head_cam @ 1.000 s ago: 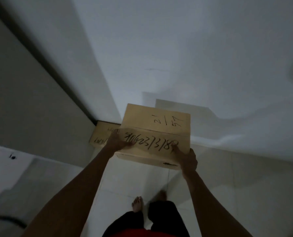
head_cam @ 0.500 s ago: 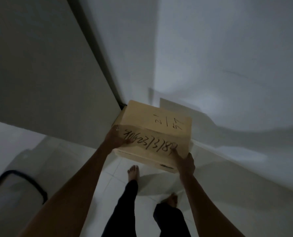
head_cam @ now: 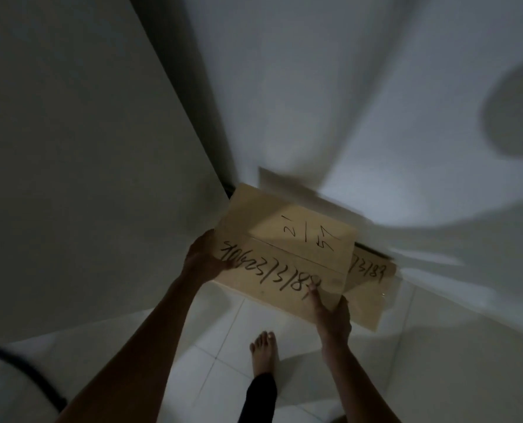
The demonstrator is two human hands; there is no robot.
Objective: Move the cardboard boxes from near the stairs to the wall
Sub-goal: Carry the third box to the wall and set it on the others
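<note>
I hold a tan cardboard box [head_cam: 287, 242] with black handwritten numbers in front of me, tilted, above the floor. My left hand [head_cam: 204, 259] grips its left edge and my right hand [head_cam: 330, 315] grips its near right corner. A second cardboard box [head_cam: 373, 282] with the same kind of writing lies on the floor against the white wall [head_cam: 361, 102], partly hidden behind and below the held box.
A grey panel or door [head_cam: 86, 163] fills the left, meeting the white wall at a dark corner gap [head_cam: 220, 178]. The floor is white tile [head_cam: 223, 340]. My bare foot [head_cam: 265, 351] stands just below the box. A dark curved object [head_cam: 19, 367] sits at bottom left.
I have stepped closer to the wall corner with the box. The view swung so the second box on the floor now shows at the right of the held box instead of the left.
</note>
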